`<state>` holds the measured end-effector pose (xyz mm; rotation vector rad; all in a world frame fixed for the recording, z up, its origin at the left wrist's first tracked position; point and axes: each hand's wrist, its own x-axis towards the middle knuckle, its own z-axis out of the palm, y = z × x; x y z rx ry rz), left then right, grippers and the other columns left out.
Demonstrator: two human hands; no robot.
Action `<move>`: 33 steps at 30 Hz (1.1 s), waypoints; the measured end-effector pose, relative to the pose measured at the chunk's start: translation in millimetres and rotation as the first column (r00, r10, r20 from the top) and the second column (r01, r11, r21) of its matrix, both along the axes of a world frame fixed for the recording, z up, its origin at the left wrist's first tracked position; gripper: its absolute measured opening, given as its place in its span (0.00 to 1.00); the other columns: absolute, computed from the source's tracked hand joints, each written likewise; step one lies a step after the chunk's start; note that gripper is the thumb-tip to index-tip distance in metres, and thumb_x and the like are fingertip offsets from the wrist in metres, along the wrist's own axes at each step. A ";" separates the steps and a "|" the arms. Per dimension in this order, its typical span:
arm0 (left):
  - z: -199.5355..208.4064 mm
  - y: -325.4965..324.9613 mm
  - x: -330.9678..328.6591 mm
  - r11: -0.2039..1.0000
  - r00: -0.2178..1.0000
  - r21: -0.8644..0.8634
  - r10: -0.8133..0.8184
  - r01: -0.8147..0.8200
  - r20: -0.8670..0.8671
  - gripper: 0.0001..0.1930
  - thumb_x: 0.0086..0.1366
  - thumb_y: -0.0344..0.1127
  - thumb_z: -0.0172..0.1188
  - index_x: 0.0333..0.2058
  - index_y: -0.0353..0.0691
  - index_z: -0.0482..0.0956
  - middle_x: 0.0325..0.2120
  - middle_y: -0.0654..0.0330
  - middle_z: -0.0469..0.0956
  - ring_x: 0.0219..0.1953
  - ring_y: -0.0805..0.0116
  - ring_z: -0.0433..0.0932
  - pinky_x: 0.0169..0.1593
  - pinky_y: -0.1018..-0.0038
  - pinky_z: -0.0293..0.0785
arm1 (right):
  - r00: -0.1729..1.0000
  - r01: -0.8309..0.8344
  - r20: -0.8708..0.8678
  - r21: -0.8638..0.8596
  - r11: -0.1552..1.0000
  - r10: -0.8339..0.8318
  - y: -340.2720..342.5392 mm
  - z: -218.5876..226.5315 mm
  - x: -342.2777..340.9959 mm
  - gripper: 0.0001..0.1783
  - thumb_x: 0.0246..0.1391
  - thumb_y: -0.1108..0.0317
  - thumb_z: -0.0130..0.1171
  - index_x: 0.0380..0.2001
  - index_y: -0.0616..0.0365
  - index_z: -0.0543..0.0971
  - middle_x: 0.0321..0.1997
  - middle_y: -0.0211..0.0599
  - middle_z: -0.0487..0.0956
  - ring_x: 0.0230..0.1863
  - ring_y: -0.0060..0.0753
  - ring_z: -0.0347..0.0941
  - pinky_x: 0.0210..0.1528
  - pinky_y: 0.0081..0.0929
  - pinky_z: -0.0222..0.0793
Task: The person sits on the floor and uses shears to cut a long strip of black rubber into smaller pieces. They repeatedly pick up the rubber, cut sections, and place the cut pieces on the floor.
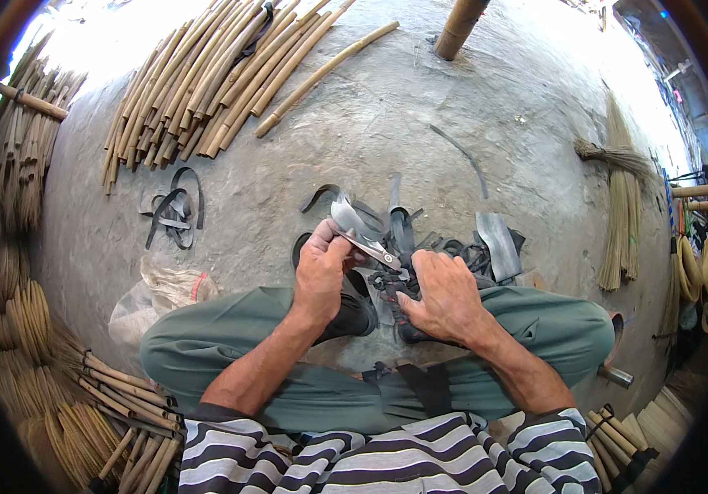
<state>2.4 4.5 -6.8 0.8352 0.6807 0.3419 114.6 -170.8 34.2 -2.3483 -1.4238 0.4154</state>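
My left hand (321, 262) is closed around a curled dark-grey rubber strip (354, 217), whose free end stands up past the fingers. In my right hand (443, 298) are scissors (388, 259), gripped by dark handles partly hidden under the fingers. Their metal blades point toward my left hand and lie against the strip. Just beyond my hands, a heap of black rubber strips (401, 226) lies on the floor. A wider flat rubber piece (499, 245) rests at its right side.
Bamboo poles (205, 90) lie in a pile at the far left. A loose rubber coil (176, 212) and a whitish sack (164, 290) are on the left floor. Bundled thin sticks (620, 193) lie at right. An upright bamboo post (459, 29) stands at the far side.
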 end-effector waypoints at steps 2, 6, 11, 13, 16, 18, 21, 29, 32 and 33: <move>1.2 -9.6 0.0 0.996 0.999 0.083 -0.038 0.037 0.008 0.09 0.72 0.30 0.54 0.47 0.36 0.79 0.39 0.64 0.82 0.38 0.78 0.79 0.44 0.77 0.77 | 1.000 0.009 -0.012 0.017 1.000 -0.009 -0.6 0.7 1.0 0.26 0.50 0.55 0.72 0.40 0.62 0.71 0.34 0.52 0.78 0.40 0.61 0.76 0.44 0.53 0.69; -0.7 -11.2 -0.6 0.994 0.997 0.087 -0.068 0.065 0.032 0.11 0.72 0.29 0.53 0.49 0.34 0.79 0.40 0.64 0.81 0.39 0.78 0.79 0.45 0.77 0.77 | 0.995 0.048 -0.079 -0.127 0.991 -0.058 -0.3 7.1 1.0 0.26 0.50 0.54 0.71 0.39 0.62 0.71 0.32 0.53 0.79 0.39 0.61 0.78 0.42 0.53 0.71; -7.7 -1.7 -2.8 0.993 0.994 0.048 -0.105 0.106 -0.036 0.11 0.72 0.31 0.53 0.50 0.42 0.79 0.38 0.68 0.83 0.37 0.79 0.79 0.45 0.74 0.76 | 0.976 0.053 -0.193 -0.250 0.967 -0.103 1.2 13.3 1.7 0.25 0.54 0.50 0.70 0.36 0.62 0.74 0.28 0.54 0.82 0.33 0.59 0.83 0.35 0.52 0.76; -8.6 1.6 -2.9 0.994 0.990 -0.014 -0.111 0.110 -0.085 0.10 0.72 0.31 0.53 0.49 0.42 0.79 0.36 0.68 0.82 0.35 0.79 0.78 0.45 0.74 0.76 | 0.974 0.039 -0.203 -0.268 0.962 -0.096 0.0 11.9 2.3 0.25 0.55 0.50 0.69 0.36 0.62 0.74 0.27 0.54 0.82 0.32 0.59 0.83 0.34 0.52 0.77; -6.7 9.7 0.5 0.996 0.998 -0.085 -0.022 0.017 -0.063 0.10 0.72 0.32 0.53 0.48 0.42 0.79 0.36 0.67 0.82 0.34 0.77 0.78 0.44 0.73 0.76 | 0.980 0.034 -0.184 -0.230 0.973 -0.078 -1.3 4.9 1.6 0.25 0.54 0.51 0.70 0.37 0.62 0.74 0.27 0.53 0.82 0.32 0.58 0.83 0.35 0.52 0.76; -3.3 8.9 1.4 0.999 0.999 -0.051 0.001 -0.003 -0.049 0.09 0.72 0.31 0.53 0.46 0.40 0.79 0.35 0.66 0.82 0.34 0.78 0.78 0.44 0.75 0.76 | 0.984 0.045 -0.162 -0.176 0.983 -0.074 -0.5 -0.8 0.6 0.25 0.54 0.51 0.70 0.37 0.62 0.74 0.27 0.52 0.81 0.33 0.57 0.82 0.36 0.51 0.75; 1.8 -2.6 0.2 0.998 0.999 0.052 -0.028 0.029 -0.021 0.09 0.72 0.30 0.53 0.46 0.37 0.79 0.36 0.65 0.82 0.35 0.78 0.78 0.44 0.75 0.77 | 1.000 -0.010 0.029 0.045 0.999 0.008 -1.0 -3.4 1.3 0.24 0.53 0.55 0.70 0.39 0.63 0.71 0.31 0.53 0.80 0.37 0.63 0.79 0.42 0.54 0.72; -1.4 -0.3 -0.8 0.995 0.997 0.077 -0.071 0.070 0.007 0.09 0.72 0.30 0.54 0.46 0.36 0.80 0.38 0.65 0.81 0.37 0.78 0.78 0.44 0.76 0.77 | 0.987 0.044 -0.144 -0.187 0.981 -0.072 1.3 11.4 0.3 0.24 0.55 0.50 0.69 0.35 0.62 0.75 0.26 0.52 0.82 0.32 0.59 0.82 0.38 0.51 0.74; -5.2 0.6 -1.0 0.996 0.996 0.035 -0.077 0.079 -0.044 0.09 0.72 0.31 0.54 0.46 0.38 0.80 0.36 0.66 0.81 0.35 0.79 0.77 0.43 0.76 0.76 | 0.979 0.045 -0.181 -0.252 0.967 -0.093 1.8 12.0 0.1 0.24 0.58 0.49 0.67 0.34 0.63 0.75 0.25 0.54 0.82 0.31 0.61 0.83 0.36 0.54 0.76; -6.1 0.4 -1.1 0.997 0.994 0.004 -0.080 0.081 -0.069 0.08 0.71 0.31 0.54 0.45 0.39 0.79 0.35 0.66 0.81 0.34 0.79 0.77 0.42 0.76 0.76 | 0.978 0.041 -0.186 -0.282 0.959 -0.097 1.6 11.5 -0.2 0.25 0.58 0.48 0.66 0.34 0.63 0.75 0.25 0.54 0.82 0.31 0.61 0.83 0.35 0.55 0.77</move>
